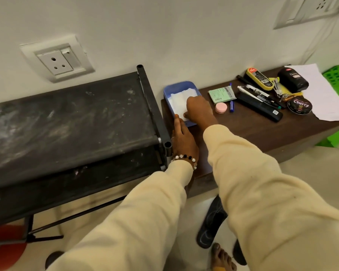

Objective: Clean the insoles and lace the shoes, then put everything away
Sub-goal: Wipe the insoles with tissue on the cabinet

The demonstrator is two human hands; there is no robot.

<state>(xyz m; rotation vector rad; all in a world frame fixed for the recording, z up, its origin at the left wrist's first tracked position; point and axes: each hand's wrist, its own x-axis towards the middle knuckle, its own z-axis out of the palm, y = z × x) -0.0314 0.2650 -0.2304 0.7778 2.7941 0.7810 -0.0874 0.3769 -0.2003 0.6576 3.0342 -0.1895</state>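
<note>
A blue plastic tray [176,87] sits at the left end of a dark wooden shelf [243,130] and holds folded white tissues [177,103]. My right hand [199,109] reaches into the tray and pinches the near edge of the tissues between thumb and fingers. My left hand [183,140] lies just in front of the tray, fingertips touching its near left rim. No shoes, insoles or laces are in view on the shelf.
A black fabric shoe rack [67,118] stands to the left of the shelf. On the shelf lie a green packet [221,94], a pink round tin [221,107], pens, a black brush [260,108], shoe polish items [293,80], a Cherry tin [299,105], and white paper [325,94]. Black sandals [211,229] are on the floor.
</note>
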